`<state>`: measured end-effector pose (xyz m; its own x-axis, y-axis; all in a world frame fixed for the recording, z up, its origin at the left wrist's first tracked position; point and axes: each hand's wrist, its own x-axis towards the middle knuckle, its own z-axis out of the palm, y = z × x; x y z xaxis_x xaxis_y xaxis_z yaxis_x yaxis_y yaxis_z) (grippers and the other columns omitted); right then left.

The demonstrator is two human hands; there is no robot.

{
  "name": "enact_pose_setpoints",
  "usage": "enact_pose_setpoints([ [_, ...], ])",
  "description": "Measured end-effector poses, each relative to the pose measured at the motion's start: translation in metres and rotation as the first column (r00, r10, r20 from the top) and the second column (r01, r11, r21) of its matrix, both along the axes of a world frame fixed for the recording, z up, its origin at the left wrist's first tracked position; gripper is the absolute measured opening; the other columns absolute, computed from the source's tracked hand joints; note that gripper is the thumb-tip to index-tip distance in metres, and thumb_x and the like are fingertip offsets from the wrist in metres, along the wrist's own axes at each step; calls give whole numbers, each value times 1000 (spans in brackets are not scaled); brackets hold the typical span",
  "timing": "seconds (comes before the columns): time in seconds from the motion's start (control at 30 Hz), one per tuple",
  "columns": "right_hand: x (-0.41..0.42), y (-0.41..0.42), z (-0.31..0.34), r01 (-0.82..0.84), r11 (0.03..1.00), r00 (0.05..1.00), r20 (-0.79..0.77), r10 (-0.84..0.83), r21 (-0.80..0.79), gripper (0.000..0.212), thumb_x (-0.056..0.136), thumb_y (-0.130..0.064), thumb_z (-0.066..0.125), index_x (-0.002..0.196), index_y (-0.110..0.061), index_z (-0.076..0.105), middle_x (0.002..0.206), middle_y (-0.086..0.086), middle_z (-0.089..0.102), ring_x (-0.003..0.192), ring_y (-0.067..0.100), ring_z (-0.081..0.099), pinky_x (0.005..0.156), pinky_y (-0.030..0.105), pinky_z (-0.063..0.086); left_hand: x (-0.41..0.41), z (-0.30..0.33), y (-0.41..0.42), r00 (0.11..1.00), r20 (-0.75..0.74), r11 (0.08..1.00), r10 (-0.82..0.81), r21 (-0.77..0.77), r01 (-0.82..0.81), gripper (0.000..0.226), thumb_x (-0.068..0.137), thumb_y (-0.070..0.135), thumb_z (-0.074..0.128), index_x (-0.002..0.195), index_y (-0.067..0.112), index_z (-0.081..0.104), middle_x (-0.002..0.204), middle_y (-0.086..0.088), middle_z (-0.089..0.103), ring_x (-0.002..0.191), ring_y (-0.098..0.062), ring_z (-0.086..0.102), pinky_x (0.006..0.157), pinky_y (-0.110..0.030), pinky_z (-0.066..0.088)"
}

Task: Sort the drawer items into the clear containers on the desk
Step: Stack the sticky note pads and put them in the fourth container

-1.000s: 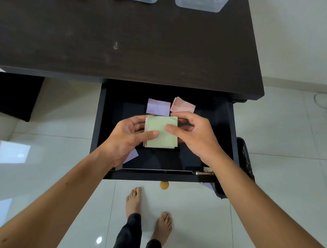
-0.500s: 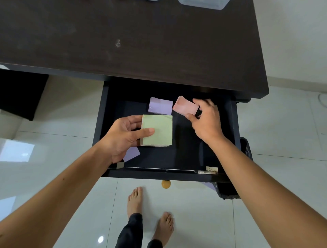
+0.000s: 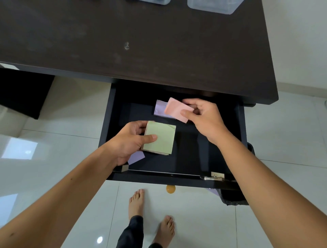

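Note:
The black drawer [image 3: 109, 113] stands pulled out under the dark desk [image 3: 141, 39]. My left hand [image 3: 129, 141] holds a stack of green paper squares [image 3: 161, 137] over the drawer's left half, thumb on top. My right hand [image 3: 205, 118] pinches a pink paper stack [image 3: 174, 108], lifted and tilted over a purple paper [image 3: 159, 109] lying at the drawer's back. Another purple paper [image 3: 137, 157] peeks out beneath my left hand. Two clear containers [image 3: 212, 6] [image 3: 154, 1] sit at the desk's far edge, cut off by the frame.
A small orange knob [image 3: 170, 188] sticks out under the drawer front. A black bin [image 3: 233, 196] stands on the white tiled floor at the right, below the drawer. My bare feet [image 3: 136, 203] are on the tiles in front of the drawer.
My right hand let go of the green stack, reached to the drawer's back and picked up the pink stack. The left hand kept the green stack, shifting slightly left.

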<state>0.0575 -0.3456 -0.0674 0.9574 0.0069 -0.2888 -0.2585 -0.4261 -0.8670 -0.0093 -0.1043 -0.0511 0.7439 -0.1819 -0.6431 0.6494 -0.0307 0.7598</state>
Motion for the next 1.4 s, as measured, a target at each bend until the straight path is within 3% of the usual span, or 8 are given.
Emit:
enact_pose_setpoints([
  [0.2, 15, 20, -11, -73, 984, 997, -2, 73, -160, 47, 89, -23, 86, 134, -24, 73, 98, -9, 67, 85, 9, 66, 93, 25, 56, 1, 0, 0, 1000, -1, 1000, -5, 11, 5, 44, 97, -2, 66, 136, 16, 58, 121, -5, 74, 109, -22, 73, 80, -30, 64],
  [0.43, 12, 27, -19, -155, 904, 978, 68, 198, -399, 47, 98, -27, 75, 143, -19, 67, 122, 1, 52, 102, 20, 61, 96, 35, 53, 1, 0, 0, 1000, 0, 1000, -16, 1, 16, 44, 96, -2, 66, 135, 17, 58, 119, -3, 73, 105, -16, 73, 77, -25, 64],
  [0.6, 11, 31, -17, -200, 877, 971, 31, 237, -436, 32, 96, -36, 76, 124, -22, 72, 121, -4, 47, 102, 16, 57, 84, 29, 43, 2, -1, 0, 1000, 8, 1000, -10, 7, 10, 44, 97, -1, 66, 136, 16, 58, 120, -4, 74, 109, -20, 73, 84, -31, 64],
  [0.77, 10, 27, -9, -160, 952, 987, -38, 155, -263, 20, 95, -34, 78, 109, -24, 68, 100, -9, 67, 90, 8, 62, 76, 24, 48, 3, -3, 2, 1000, 5, 1000, 23, 8, -23, 45, 97, -1, 66, 138, 16, 58, 120, -5, 75, 110, -22, 74, 88, -36, 63],
  [0.9, 3, 10, 0, -5, 998, 997, -77, 0, -59, 14, 97, -29, 76, 107, -25, 67, 109, 1, 74, 97, 17, 71, 84, 34, 59, 2, -4, 3, 999, 5, 999, 42, 31, -42, 43, 97, 2, 66, 136, 18, 58, 122, -4, 74, 112, -24, 72, 91, -38, 62],
  [0.97, -4, 2, 7, 78, 993, 991, -116, -68, 89, 14, 100, -24, 73, 112, -20, 67, 115, 9, 76, 102, 25, 76, 90, 42, 63, 3, -4, 4, 998, 8, 997, 61, 39, -61, 42, 97, 3, 67, 136, 18, 60, 122, -4, 75, 111, -22, 74, 90, -37, 62],
  [1.17, -33, -7, 26, 95, 900, 983, -183, -17, 425, 17, 102, -13, 66, 119, -8, 69, 109, 6, 76, 100, 20, 70, 79, 32, 57, 4, -1, 4, 993, 48, 994, 110, 1, -110, 35, 97, 5, 68, 131, 15, 64, 115, -3, 79, 101, -17, 78, 83, -31, 65],
  [1.4, -36, 13, 18, 28, 898, 986, -159, 47, 440, 19, 96, -16, 74, 115, -12, 74, 104, 9, 76, 92, 16, 70, 77, 28, 57, 2, 1, 4, 991, 123, 996, 54, -76, -45, 49, 94, 5, 72, 140, 12, 60, 125, -7, 76, 112, -23, 75, 92, -39, 63],
])
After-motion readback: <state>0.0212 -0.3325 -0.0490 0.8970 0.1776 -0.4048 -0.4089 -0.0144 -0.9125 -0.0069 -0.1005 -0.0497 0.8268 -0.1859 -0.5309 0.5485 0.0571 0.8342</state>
